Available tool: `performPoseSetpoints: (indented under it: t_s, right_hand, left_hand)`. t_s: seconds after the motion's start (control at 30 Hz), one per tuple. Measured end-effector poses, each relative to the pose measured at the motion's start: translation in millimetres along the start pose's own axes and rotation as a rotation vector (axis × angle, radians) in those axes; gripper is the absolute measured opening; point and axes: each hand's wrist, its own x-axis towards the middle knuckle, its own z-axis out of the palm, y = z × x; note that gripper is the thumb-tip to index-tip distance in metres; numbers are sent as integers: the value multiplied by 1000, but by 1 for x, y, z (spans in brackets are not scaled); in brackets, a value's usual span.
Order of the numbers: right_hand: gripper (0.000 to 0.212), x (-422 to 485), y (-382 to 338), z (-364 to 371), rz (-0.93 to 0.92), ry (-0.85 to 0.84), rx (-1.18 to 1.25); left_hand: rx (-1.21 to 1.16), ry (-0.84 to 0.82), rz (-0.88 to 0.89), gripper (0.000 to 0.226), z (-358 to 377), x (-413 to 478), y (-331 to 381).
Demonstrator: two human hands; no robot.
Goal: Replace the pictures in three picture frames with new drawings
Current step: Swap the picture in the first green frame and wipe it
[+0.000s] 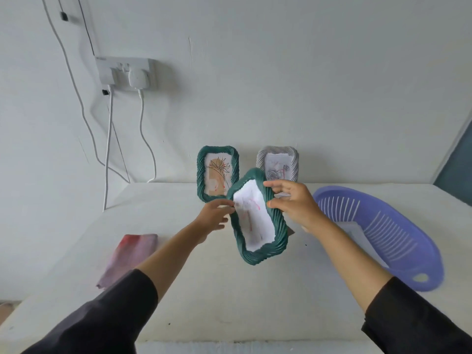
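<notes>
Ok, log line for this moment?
left hand, right hand: gripping held frame | held frame: tilted, above table | white drawing: inside

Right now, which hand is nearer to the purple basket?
Right. The right hand grips the held frame at its right edge, close beside the basket; the left hand holds its left edge, farther away.

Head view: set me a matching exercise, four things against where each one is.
1 green ribbed frame with orange flower drawing
2 green ribbed frame with white sheet
3 grey ribbed frame
4 purple slotted plastic basket

A in left hand and right hand
B on the table, right side
C standing at the wall, left
D standing at the wall, right

Pairs: 1-C, 2-A, 3-D, 4-B
</notes>
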Motion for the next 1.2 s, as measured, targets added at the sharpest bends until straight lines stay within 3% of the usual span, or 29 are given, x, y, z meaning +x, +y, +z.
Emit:
performPoseSetpoints:
  t_s: [0.1,0.2,0.3,0.37,0.43,0.57,0.73,0.93,1.03,1.13,1.2]
  right_hand:
    - [46,10,-15,10,-10,-84,-265]
    - [47,14,-26,29,33,-198,-422]
    - [32,18,-24,48,66,-280,-436]
    - [25,20,-21,55,116,-320,-274]
    - [26,21,-18,54,152,-298,-145]
    - [24,23,7,43,72,-132,-283]
    - [34,5,57,64,129,-368,-505]
    - [41,-12,83,85,79,-347,-647]
    - [38,-10,87,84,77,-345,-560]
    - [28,0,87,75,81,-224,-402]
    - [25,12,92,68,94,-111,-424]
  left_hand:
    - [-88,50,15,16,15,0,6]
    - [-253,33,21,32,24,-1,17]
    - [-343,40,-17,40,27,0,22]
    - [-356,92,-26,40,22,5,16]
    - [-276,167,-13,40,13,12,5]
    - [-66,225,-33,47,-5,19,-22]
    - [174,207,-97,61,-13,23,-56]
    - [421,144,-101,41,-15,18,-74]
    - [468,163,-95,42,-22,27,-77]
    - [475,193,-52,39,-31,37,-80]
    - [500,198,-8,36,-35,44,-81]
